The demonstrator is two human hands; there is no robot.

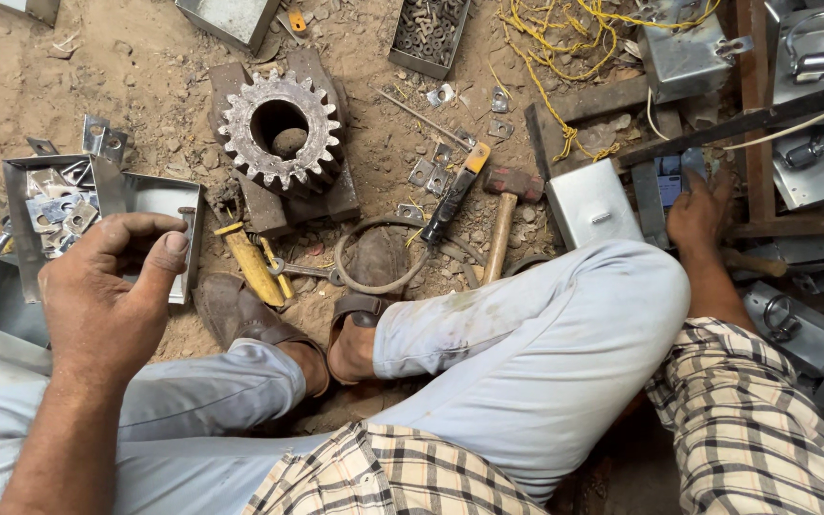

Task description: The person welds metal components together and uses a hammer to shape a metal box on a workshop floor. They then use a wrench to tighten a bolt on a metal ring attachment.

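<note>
From my remote seat I saw a dirt floor (145, 67) strewn with scrap metal, the person sitting on it with legs in pale trousers folded and sandals on the feet. The left hand (107, 296) was raised at about eight o'clock, its thumb and forefinger pinched on a small dark pin-like part (186, 214), which hung just in front of an open sheet-metal box (159, 195). Beside that box, toward nine o'clock, a metal tray (19, 205) held small stamped metal plates (54, 210). The right hand (698, 215) lay at three o'clock, fingers spread and pressed flat on folded metal pieces; I could not tell whether it gripped anything. Just left of it stood a shiny metal box (591, 202). Near the centre, at twelve o'clock, a large toothed gear (278, 129) rested on a steel block. Below it lay a yellow-handled tool (252, 265), a metal ring (379, 256), a utility knife (455, 191) and a hammer (505, 215) with a wooden handle. At the top edge sat a tray of bolts (428, 33) and a tangle of yellow cord (565, 43).
</note>
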